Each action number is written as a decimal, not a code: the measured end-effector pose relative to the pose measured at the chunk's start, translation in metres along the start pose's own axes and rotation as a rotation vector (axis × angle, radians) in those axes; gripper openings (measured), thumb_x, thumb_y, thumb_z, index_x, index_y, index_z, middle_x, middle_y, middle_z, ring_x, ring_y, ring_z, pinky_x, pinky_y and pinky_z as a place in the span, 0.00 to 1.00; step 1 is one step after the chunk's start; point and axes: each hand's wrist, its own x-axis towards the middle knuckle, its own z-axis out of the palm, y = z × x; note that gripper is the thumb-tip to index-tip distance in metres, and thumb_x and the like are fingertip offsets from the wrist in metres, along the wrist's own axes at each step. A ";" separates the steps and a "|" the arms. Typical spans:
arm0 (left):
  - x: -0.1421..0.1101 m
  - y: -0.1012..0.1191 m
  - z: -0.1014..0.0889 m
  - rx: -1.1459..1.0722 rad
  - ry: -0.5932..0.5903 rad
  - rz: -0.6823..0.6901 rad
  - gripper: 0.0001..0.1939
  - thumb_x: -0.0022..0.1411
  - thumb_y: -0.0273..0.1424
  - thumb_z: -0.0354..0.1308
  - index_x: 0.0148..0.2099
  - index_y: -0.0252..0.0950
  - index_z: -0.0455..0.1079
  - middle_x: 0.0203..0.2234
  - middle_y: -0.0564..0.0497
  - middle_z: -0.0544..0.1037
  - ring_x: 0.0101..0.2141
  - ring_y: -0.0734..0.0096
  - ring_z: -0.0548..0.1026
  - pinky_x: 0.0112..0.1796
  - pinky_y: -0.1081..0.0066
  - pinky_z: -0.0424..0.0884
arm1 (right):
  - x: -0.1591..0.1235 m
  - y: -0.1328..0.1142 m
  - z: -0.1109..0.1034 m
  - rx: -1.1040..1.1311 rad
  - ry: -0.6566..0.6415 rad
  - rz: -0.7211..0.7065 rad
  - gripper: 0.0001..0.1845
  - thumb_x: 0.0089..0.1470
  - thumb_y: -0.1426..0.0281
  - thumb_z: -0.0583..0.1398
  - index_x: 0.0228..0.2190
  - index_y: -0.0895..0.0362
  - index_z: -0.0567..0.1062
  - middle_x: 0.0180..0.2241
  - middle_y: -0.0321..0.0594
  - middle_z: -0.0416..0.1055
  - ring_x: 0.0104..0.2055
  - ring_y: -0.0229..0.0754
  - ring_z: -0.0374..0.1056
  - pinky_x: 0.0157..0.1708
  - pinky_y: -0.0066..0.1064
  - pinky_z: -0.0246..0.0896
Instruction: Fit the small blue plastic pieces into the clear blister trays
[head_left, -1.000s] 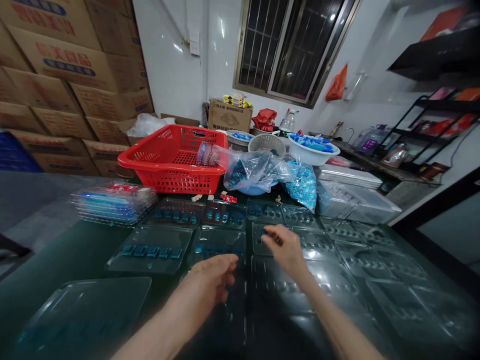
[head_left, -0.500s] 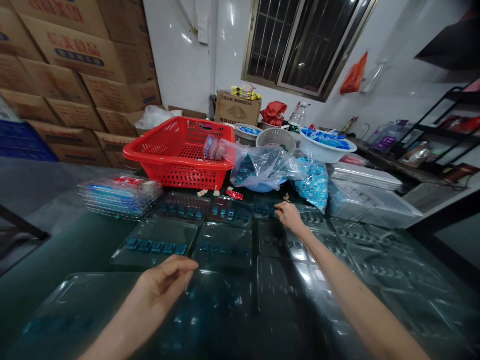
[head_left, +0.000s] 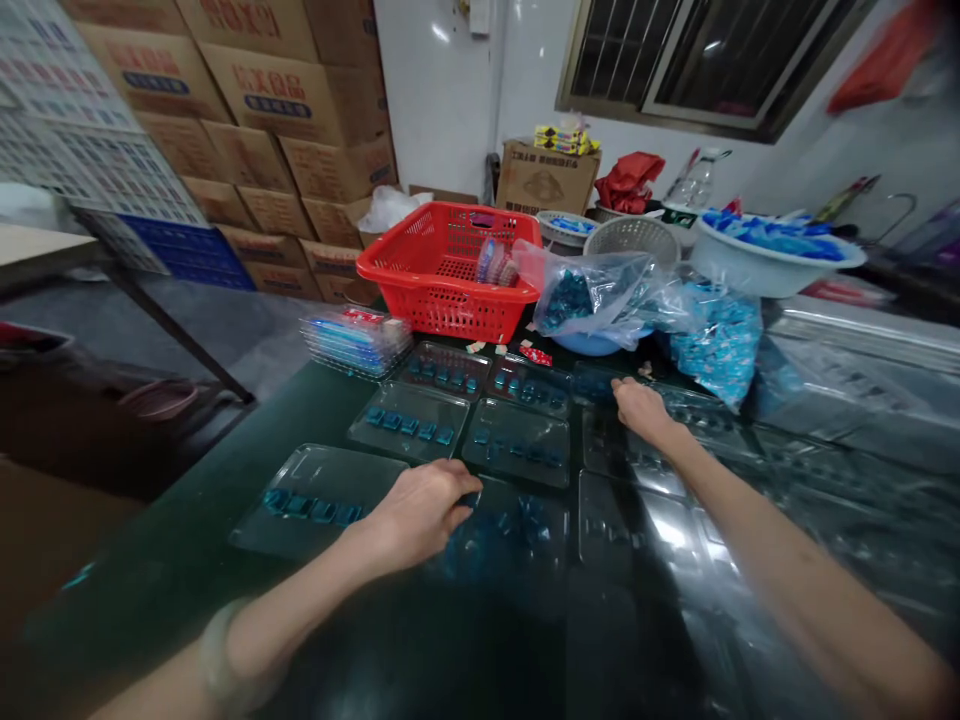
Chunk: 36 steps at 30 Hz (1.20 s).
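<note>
- Head view: left hand [head_left: 427, 508], fingers bent toward the thumb beside a clear rectangular plastic tray [head_left: 502, 495]; we cannot tell whether anything is pinched.
- Right hand [head_left: 640, 408], fingers drawn together at a farther transparent plastic tray [head_left: 591, 384]; we cannot make out any grip.
- Small glossy blue blocks [head_left: 324, 512], rowed in a near-left see-through tray [head_left: 319, 462]; the left forearm covers that tray's corner.
- Blue pieces by the left hand, smeared; we cannot count them.
- Round blue bowl [head_left: 589, 343], mostly hidden under a clear plastic bag [head_left: 619, 285].
- Orange-red hanging bag [head_left: 877, 60], cut off above.
</note>
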 end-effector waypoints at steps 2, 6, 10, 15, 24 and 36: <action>0.000 0.003 0.002 0.039 -0.048 -0.007 0.14 0.54 0.28 0.50 0.43 0.38 0.69 0.37 0.46 0.73 0.38 0.63 0.70 0.36 0.69 0.64 | -0.008 -0.004 -0.008 0.001 0.057 0.038 0.23 0.49 0.78 0.51 0.49 0.67 0.59 0.34 0.53 0.67 0.33 0.48 0.68 0.30 0.34 0.59; 0.001 0.004 0.000 -0.051 -0.005 -0.040 0.11 0.52 0.29 0.52 0.39 0.38 0.71 0.34 0.48 0.74 0.35 0.65 0.71 0.34 0.71 0.64 | -0.040 -0.027 -0.025 0.122 0.210 0.048 0.24 0.53 0.71 0.50 0.52 0.62 0.56 0.37 0.50 0.67 0.35 0.46 0.67 0.33 0.35 0.60; 0.000 0.012 -0.012 -0.428 0.057 -0.071 0.11 0.54 0.32 0.51 0.38 0.33 0.70 0.26 0.50 0.72 0.25 0.72 0.68 0.26 0.74 0.62 | -0.095 -0.079 -0.047 0.765 0.305 -0.178 0.16 0.51 0.69 0.54 0.44 0.57 0.66 0.31 0.39 0.68 0.28 0.37 0.65 0.30 0.28 0.61; -0.003 0.038 -0.019 -0.810 0.083 -0.037 0.11 0.54 0.33 0.52 0.36 0.32 0.70 0.23 0.53 0.71 0.23 0.77 0.64 0.24 0.76 0.59 | -0.147 -0.142 -0.075 1.108 0.201 -0.310 0.14 0.48 0.68 0.58 0.39 0.52 0.69 0.27 0.35 0.67 0.25 0.34 0.62 0.25 0.25 0.59; 0.004 0.047 0.011 -1.341 0.128 -0.183 0.12 0.52 0.36 0.56 0.36 0.33 0.68 0.22 0.53 0.71 0.20 0.78 0.65 0.21 0.77 0.60 | -0.159 -0.143 -0.076 1.200 0.230 -0.193 0.08 0.49 0.74 0.55 0.34 0.54 0.69 0.29 0.35 0.68 0.28 0.36 0.63 0.27 0.26 0.59; 0.021 0.057 0.028 -1.677 -0.060 -0.420 0.12 0.44 0.33 0.64 0.20 0.31 0.65 0.12 0.56 0.65 0.16 0.80 0.63 0.17 0.78 0.51 | -0.165 -0.130 -0.072 1.186 0.273 -0.139 0.03 0.47 0.75 0.57 0.25 0.54 0.69 0.26 0.34 0.64 0.27 0.36 0.62 0.26 0.27 0.56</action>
